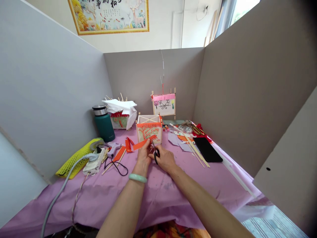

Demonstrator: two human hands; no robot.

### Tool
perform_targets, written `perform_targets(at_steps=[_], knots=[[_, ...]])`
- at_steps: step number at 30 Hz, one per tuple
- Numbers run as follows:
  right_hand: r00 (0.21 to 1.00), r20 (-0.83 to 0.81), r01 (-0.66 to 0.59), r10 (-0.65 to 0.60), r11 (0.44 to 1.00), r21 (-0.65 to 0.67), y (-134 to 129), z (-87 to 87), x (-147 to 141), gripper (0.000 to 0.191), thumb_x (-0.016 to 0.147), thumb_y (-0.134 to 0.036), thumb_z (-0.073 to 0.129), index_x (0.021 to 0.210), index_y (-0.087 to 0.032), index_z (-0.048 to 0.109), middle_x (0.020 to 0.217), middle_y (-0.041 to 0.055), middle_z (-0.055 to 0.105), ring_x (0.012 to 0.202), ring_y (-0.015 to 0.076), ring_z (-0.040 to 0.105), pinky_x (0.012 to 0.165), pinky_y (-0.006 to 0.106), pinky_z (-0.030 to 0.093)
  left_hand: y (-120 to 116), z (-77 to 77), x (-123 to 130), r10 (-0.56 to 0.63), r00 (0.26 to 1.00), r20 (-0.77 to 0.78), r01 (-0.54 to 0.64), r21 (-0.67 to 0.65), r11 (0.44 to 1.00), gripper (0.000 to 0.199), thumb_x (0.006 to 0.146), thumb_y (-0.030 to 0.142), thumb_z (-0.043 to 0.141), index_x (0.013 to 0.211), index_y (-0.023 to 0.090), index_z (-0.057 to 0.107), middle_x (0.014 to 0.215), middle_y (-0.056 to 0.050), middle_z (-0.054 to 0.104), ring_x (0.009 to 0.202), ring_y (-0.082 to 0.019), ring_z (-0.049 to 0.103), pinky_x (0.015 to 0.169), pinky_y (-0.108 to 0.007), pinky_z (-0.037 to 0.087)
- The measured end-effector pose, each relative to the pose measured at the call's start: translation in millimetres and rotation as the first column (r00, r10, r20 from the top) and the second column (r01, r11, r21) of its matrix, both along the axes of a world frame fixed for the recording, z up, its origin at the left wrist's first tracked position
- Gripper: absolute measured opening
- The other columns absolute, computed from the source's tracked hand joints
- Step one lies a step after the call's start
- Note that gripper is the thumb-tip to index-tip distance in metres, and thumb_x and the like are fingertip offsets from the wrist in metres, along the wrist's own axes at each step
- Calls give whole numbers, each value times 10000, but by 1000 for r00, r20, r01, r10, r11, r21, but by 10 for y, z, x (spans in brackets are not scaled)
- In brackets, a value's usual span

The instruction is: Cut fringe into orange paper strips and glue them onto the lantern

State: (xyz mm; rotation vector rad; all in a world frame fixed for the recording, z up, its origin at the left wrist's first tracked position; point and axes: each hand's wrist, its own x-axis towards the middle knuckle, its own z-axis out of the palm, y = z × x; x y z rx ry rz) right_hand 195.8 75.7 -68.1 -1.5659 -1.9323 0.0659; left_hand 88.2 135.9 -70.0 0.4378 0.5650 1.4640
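Note:
My left hand (144,153) pinches an orange paper strip (139,144), whose right end is cut into a fringe. Around the black handles of a pair of scissors (157,154) my right hand (165,159) is closed, and the blades point up at the strip's fringed end. Right behind both hands stands a small square lantern (149,130) with a stick frame, a tree drawing and an orange fringe along its top edge. More folded orange-red paper (128,144) lies left of my left hand.
Left are a glue gun (114,148), power strip (95,162), green bottle (104,124) and yellow net (78,158). A pink-topped lantern (163,105) hangs behind; another lantern (120,121) sits under white paper. Right lie wooden sticks (195,148) and a black phone (207,149). Grey partitions (153,66) enclose the table.

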Motion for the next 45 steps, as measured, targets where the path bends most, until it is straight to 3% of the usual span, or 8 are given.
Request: perform_targets(at_steps=[13,26,45], knots=[[1000,19,-7,7,1000,-1,11,-8,3,366,931,-550,463,1088,-238,572,912,17,726,814,185,671,641,255,350,5,-4,-8,-17,1000,6,17,-5,1000,272,596,231,846,751,151,638,613,27,610,512,-85,536,518,-224,426],[998,52,25,-24,999,-22,30,8,-7,354,930,-523,494,1107,-230,586,931,32,740,818,196,687,633,256,352,-88,106,2,21,1000,1,-21,-51,998,243,612,191,823,746,146,626,632,25,622,462,-67,495,471,-221,421],[1000,1,18,-18,1000,9,11,-8,4,359,922,-551,475,1058,-232,572,913,26,728,801,192,670,630,252,336,8,-19,26,0,1000,-22,1,6,1000,284,582,208,839,742,144,614,576,30,579,468,-73,494,486,-212,419]])
